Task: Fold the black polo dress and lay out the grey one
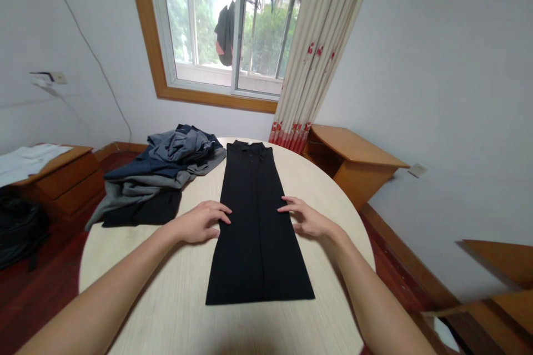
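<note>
A black shirt, folded into a long narrow strip, lies flat on the round pale wooden table, its collar at the far end. My left hand rests on the strip's left edge about halfway along, fingers stretched onto the cloth. Opposite it, my right hand lies on the right edge, fingers spread and flat. Neither hand holds anything.
A heap of grey, navy and black clothes sits on the table's far left. A wooden cabinet stands at the right by the curtain. A low dresser with white cloth is at left.
</note>
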### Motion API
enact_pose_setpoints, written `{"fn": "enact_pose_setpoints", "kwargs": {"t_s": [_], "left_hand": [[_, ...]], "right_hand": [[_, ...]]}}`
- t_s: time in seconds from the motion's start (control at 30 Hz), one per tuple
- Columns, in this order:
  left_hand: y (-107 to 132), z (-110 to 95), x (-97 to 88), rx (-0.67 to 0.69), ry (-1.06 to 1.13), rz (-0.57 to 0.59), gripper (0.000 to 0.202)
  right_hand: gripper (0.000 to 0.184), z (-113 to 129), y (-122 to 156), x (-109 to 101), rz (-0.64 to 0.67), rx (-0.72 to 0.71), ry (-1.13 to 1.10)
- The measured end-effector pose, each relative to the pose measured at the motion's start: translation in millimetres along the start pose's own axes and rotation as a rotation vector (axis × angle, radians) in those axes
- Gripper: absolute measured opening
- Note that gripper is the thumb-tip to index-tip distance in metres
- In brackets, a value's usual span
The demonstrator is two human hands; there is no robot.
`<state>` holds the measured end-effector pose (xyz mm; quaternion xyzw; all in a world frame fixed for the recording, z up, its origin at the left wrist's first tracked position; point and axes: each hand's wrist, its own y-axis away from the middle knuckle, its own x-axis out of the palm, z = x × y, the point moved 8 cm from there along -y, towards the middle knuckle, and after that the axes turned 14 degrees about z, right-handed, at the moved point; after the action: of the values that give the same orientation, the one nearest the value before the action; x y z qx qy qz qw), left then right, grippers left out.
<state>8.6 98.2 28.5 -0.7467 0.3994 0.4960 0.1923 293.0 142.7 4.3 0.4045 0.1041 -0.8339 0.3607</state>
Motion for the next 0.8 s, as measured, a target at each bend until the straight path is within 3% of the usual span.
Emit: {"fn": "enact_pose_setpoints", "kwargs": {"t_s": [0.13, 0.23, 0.33, 0.43, 0.6, 0.67, 0.73, 0.8], "left_hand": [[-4, -8, 10.4, 0.071, 0.03, 0.038, 0.039], [-9, -11, 12.5, 0.099, 0.077, 0.031, 0.026], [-8, -14, 7.6, 0.106, 0.143, 0.024, 0.027], [1, -31, -1.7, 0.134, 0.249, 0.072, 0.03], [32, -91, -15.4, 0.267, 0.488, 0.373, 0.026], [36, -101, -27.0, 0.3, 0.607, 0.438, 0.023], [25, -86, -46.6, 0.263, 0.764, 0.305, 0.021], [7, -43, -67.5, 0.143, 0.955, -0.044, 0.025]], "right_hand": [[0.066, 14, 0, 11, 0.084, -0.043, 0.062], [0.037, 27, -2, 8, 0.075, -0.111, 0.04], [0.013, 44, 2, 3, 0.091, -0.185, -0.049], [0.021, 69, 17, 2, 0.147, -0.236, -0.157], [0.033, 137, 55, 8, 0.398, -0.387, -0.32], [0.036, 155, 59, 0, 0.458, -0.44, -0.38], [0.039, 152, 46, -20, 0.365, -0.432, -0.444], [0.042, 123, 20, -44, 0.109, -0.325, -0.517]]}}
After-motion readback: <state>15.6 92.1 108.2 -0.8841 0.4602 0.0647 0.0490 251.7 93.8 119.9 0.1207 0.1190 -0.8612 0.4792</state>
